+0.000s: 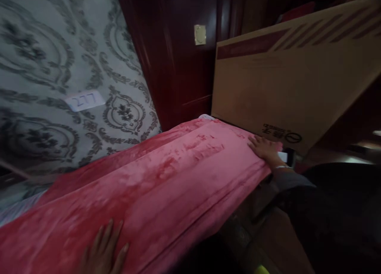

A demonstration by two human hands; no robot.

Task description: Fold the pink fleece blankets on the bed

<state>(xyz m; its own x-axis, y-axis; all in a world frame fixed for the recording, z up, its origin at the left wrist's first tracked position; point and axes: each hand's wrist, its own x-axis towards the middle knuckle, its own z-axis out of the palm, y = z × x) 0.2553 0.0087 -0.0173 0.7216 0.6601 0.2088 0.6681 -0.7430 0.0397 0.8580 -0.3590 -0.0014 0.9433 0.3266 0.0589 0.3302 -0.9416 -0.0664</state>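
Note:
A pink and red patterned blanket (178, 170) lies spread lengthwise over a long raised surface, its near side hanging down over the edge. At the bottom left, my left hand (104, 250) rests on the blanket with fingers apart. Near the blanket's far right corner, my right hand (264, 149) lies on the fabric, palm down, fingers spread. A thin band circles the right wrist. Neither hand grips the cloth.
Behind stands a large cardboard box (268, 83) beside a dark red wooden panel (181, 59). Patterned wallpaper (89, 67) at left bears a paper label (86, 100) reading 277. Striped fabric (24, 206) shows at the left edge.

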